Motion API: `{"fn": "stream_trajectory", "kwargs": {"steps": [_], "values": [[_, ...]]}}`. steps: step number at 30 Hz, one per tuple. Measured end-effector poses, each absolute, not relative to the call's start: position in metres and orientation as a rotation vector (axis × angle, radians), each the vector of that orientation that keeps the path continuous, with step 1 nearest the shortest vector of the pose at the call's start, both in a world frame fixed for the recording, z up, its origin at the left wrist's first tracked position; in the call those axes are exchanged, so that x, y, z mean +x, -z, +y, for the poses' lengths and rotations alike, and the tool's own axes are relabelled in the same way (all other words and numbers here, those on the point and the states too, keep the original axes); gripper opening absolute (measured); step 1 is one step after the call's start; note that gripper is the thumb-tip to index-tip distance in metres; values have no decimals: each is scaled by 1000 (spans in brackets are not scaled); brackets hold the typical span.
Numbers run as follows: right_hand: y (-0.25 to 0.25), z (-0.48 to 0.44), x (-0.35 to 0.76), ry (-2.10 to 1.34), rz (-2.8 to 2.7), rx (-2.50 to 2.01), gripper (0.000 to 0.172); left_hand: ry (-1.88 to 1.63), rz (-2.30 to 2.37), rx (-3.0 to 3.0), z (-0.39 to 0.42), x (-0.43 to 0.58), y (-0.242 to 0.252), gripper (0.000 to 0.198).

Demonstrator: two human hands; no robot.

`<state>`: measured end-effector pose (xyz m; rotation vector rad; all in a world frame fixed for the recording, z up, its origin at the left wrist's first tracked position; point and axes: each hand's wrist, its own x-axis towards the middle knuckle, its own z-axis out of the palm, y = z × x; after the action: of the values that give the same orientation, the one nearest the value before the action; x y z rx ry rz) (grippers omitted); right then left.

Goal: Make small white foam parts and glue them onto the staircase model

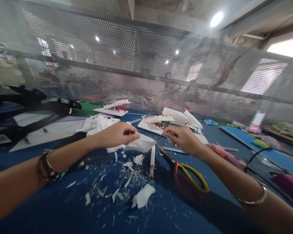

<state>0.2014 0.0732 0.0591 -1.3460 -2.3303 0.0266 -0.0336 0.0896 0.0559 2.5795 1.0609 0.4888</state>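
The left hand (pixel 117 134) grips a white foam piece (pixel 143 143) over the tabletop (pixel 63 208). The right hand (pixel 183 138) is pinched narrow, fingertips against a small model (pixel 158 119).

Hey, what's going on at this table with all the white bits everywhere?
A person is busy with bare hands at a blue table. The left hand grips a white piece, foam or paper, I cannot tell which. The right hand has its fingertips at a small white model on red and green posts; whether it grips it is unclear. Between the arms lie a pen, scissors and white scraps. A second model stands farther back.
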Motion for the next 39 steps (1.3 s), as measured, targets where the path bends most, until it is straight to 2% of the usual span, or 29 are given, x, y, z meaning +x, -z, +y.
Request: {"fn": "stream_trajectory", "kwargs": {"steps": [4, 7, 10, 13, 17, 20, 25, 29, 33, 39], "values": [[-58, 55, 188, 213, -2326, -1265, 32, -598, 1014, 2226, 90, -30, -56, 32], [-55, 44, 181, 255, -2293, -1088, 26, -653, 1043, 2106, 88, -23, -49, 33], [-45, 36, 173, 347, -2373, -941, 41, -677, 1009, 1978, 80, -15, -45, 31], [-35, 31, 167, 353, -2464, -867, 42, -651, 892, 1805, 68, -7, -42, 28], [-31, 27, 164, 193, -2508, -906, 38, -710, 811, 1519, 56, 0, -37, 23], [-35, 26, 164, 109, -2507, -944, 41, -747, 749, 1424, 54, 0, -33, 23], [-38, 26, 166, 21, -2453, -912, 45, -783, 650, 1512, 51, -2, -36, 29], [-40, 23, 167, -41, -2366, -954, 42, -805, 708, 1576, 48, 0, -40, 22], [-53, 22, 170, -321, -2361, -1057, 43, -798, 753, 1585, 49, -1, -42, 13], [-64, 31, 175, -693, -2271, -1013, 25, -801, 807, 1669, 52, -5, -48, 4]]}}
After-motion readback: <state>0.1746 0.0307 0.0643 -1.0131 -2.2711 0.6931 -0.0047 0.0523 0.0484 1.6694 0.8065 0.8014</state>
